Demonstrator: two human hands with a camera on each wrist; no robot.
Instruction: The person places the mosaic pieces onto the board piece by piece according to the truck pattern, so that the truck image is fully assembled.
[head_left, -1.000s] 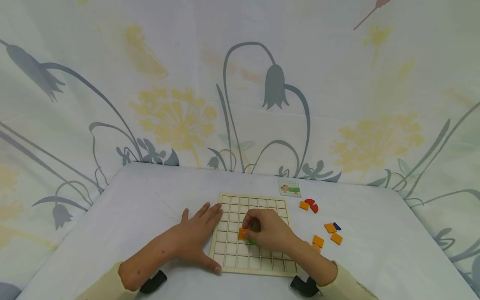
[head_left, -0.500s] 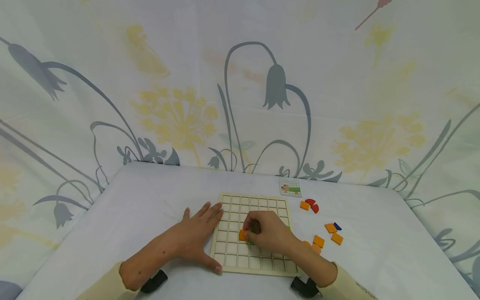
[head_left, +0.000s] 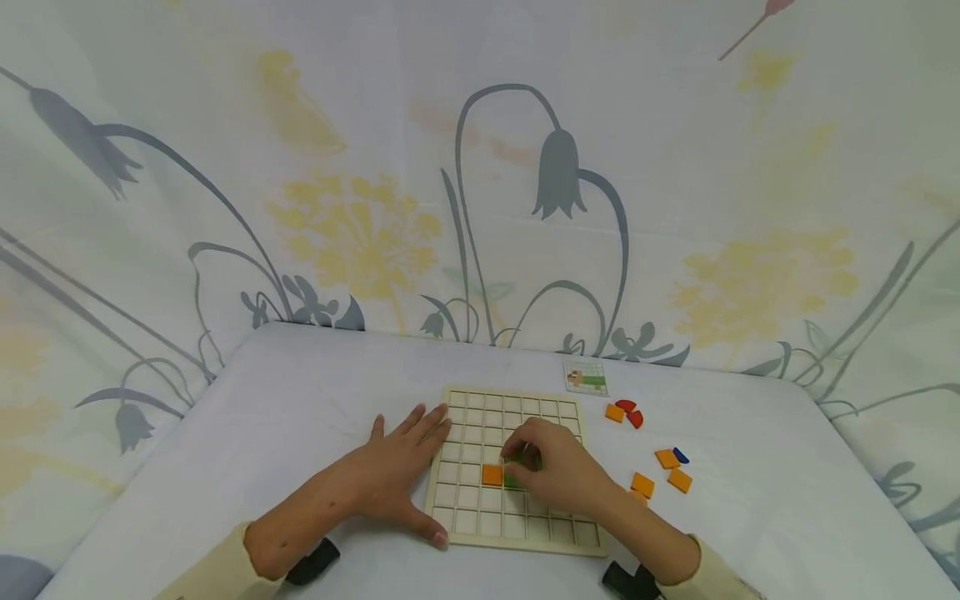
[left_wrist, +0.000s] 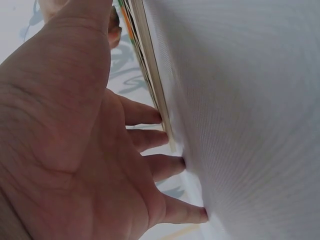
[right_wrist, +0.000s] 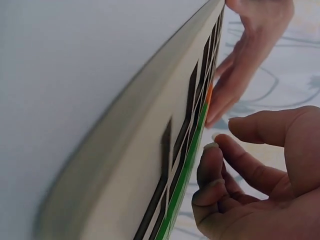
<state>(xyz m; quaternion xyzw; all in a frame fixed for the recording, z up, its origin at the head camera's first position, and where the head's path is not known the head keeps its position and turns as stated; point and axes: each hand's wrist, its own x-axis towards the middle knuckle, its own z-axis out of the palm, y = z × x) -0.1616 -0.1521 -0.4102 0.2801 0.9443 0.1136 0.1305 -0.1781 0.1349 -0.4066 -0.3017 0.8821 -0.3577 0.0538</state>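
A wooden grid board (head_left: 525, 547) lies flat on the table. An orange square tile (head_left: 492, 475) sits in one of its cells, with green pieces (head_left: 514, 480) just right of it, mostly covered by my right hand (head_left: 561, 468). That hand hovers over the board; in the right wrist view its thumb and index finger are apart, the other fingers loosely bent, with nothing visible between them. My left hand (head_left: 393, 471) is spread on the table, its fingers and thumb along the board's left edge. In the left wrist view, two fingertips (left_wrist: 159, 118) touch the board's side.
A picture card (head_left: 587, 377) lies behind the board. To the right are red pieces (head_left: 635, 418), an orange tile (head_left: 614, 412), more orange tiles (head_left: 680, 481) and a blue piece (head_left: 680, 455). A patterned cloth (head_left: 375, 208) hangs behind the table.
My right thumb and fingers have come off the orange tile and shifted slightly right, leaving it flat in its cell. The left hand stays at the board's edge. The head view has shifted slightly.
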